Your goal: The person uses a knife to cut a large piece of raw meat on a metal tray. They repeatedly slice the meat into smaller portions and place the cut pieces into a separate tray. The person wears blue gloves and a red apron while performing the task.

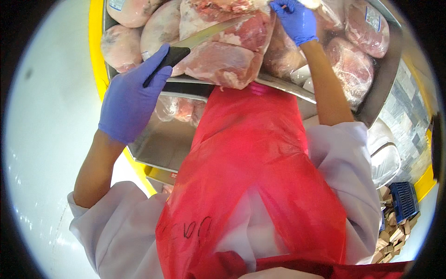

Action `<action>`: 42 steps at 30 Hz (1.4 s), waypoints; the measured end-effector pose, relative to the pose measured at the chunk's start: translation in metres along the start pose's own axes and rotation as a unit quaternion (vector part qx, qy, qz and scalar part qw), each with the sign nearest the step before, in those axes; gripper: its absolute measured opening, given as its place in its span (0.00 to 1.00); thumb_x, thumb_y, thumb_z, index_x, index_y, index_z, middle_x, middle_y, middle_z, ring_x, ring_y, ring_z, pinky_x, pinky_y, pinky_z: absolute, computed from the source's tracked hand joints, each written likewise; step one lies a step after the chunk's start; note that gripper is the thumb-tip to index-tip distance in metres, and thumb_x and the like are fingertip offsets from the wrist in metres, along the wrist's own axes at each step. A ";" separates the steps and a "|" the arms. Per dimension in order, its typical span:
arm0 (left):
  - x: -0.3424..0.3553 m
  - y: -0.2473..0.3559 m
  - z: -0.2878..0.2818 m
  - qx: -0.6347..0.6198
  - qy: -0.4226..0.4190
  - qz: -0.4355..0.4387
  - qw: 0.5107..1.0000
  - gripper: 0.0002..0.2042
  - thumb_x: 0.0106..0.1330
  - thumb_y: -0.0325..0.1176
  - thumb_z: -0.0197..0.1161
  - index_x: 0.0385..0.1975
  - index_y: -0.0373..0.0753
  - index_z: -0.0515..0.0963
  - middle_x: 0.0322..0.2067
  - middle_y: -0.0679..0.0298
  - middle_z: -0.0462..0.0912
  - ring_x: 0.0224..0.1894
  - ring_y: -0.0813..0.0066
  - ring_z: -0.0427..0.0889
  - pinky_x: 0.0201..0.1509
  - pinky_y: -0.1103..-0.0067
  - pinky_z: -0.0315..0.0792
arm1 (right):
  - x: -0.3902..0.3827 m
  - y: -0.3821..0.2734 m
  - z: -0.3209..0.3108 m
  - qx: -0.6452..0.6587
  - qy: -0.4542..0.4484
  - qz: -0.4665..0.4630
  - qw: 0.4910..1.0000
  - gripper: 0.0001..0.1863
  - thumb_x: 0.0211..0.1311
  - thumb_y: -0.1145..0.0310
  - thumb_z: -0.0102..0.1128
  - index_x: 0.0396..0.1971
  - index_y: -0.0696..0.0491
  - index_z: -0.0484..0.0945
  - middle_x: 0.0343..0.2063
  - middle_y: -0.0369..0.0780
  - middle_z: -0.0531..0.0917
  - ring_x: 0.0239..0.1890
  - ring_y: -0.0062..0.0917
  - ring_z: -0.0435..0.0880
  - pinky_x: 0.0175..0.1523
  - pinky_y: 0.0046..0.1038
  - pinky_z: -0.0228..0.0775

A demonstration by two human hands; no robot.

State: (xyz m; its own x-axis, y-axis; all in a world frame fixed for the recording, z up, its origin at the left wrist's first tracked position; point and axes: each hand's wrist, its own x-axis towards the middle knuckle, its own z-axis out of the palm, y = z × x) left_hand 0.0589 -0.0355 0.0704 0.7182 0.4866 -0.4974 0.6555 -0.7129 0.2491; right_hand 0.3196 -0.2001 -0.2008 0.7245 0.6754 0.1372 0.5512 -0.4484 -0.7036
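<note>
A bare slab of raw meat (227,52) lies across the near edge of a metal bin (389,74); work looks partway, this piece unwrapped, the bagged cuts (349,69) around it seemingly left for later. My left hand (132,95) grips a knife (211,33), blade slanting over the slab. My right hand (296,21) reaches its far right corner, fingers curled, hold unclear.
</note>
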 end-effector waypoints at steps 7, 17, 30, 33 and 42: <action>-0.002 0.017 0.012 0.073 0.051 -0.030 0.996 0.20 0.73 0.48 0.59 0.60 0.48 0.78 0.41 0.44 0.84 0.45 0.42 0.82 0.48 0.63 0.77 | -0.058 0.049 -0.033 0.129 -0.013 0.110 0.985 0.16 0.61 0.58 0.68 0.42 0.53 0.87 0.39 0.44 0.88 0.40 0.36 0.89 0.46 0.32 0.79; 0.010 0.050 -0.006 0.165 0.001 0.012 0.986 0.19 0.74 0.45 0.57 0.57 0.41 0.79 0.43 0.47 0.85 0.45 0.47 0.84 0.50 0.68 0.77 | -0.124 0.125 -0.097 0.075 -0.028 0.159 0.984 0.12 0.61 0.57 0.69 0.36 0.50 0.89 0.32 0.43 0.88 0.32 0.29 0.89 0.41 0.30 0.79; 0.076 0.114 -0.058 0.198 -0.154 -0.106 0.962 0.14 0.71 0.39 0.59 0.50 0.42 0.84 0.28 0.55 0.86 0.27 0.66 0.82 0.37 0.71 0.77 | -0.123 0.146 -0.106 0.122 -0.012 0.200 0.972 0.13 0.62 0.60 0.71 0.37 0.54 0.88 0.34 0.43 0.89 0.35 0.28 0.89 0.44 0.29 0.80; 0.079 0.036 -0.038 0.163 -0.163 0.035 0.973 0.18 0.73 0.34 0.55 0.58 0.34 0.77 0.49 0.49 0.85 0.45 0.49 0.85 0.54 0.70 0.78 | -0.114 0.143 -0.090 0.140 -0.013 0.186 0.972 0.12 0.62 0.60 0.71 0.37 0.54 0.88 0.34 0.43 0.89 0.35 0.27 0.89 0.44 0.29 0.80; -0.011 0.040 0.110 0.093 0.134 -0.098 0.982 0.24 0.73 0.51 0.56 0.68 0.57 0.70 0.38 0.50 0.86 0.39 0.47 0.85 0.40 0.60 0.78 | -0.067 0.093 -0.081 0.121 -0.061 0.143 0.980 0.13 0.61 0.60 0.71 0.38 0.53 0.88 0.34 0.42 0.89 0.34 0.27 0.89 0.43 0.28 0.79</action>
State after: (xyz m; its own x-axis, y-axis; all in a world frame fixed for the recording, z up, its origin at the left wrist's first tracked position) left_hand 0.0518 -0.1250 -0.0054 0.6349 0.7205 -0.2787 0.7508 -0.6605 0.0030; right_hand 0.3562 -0.3342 -0.2190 0.7725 0.6135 -0.1637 0.2071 -0.4873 -0.8483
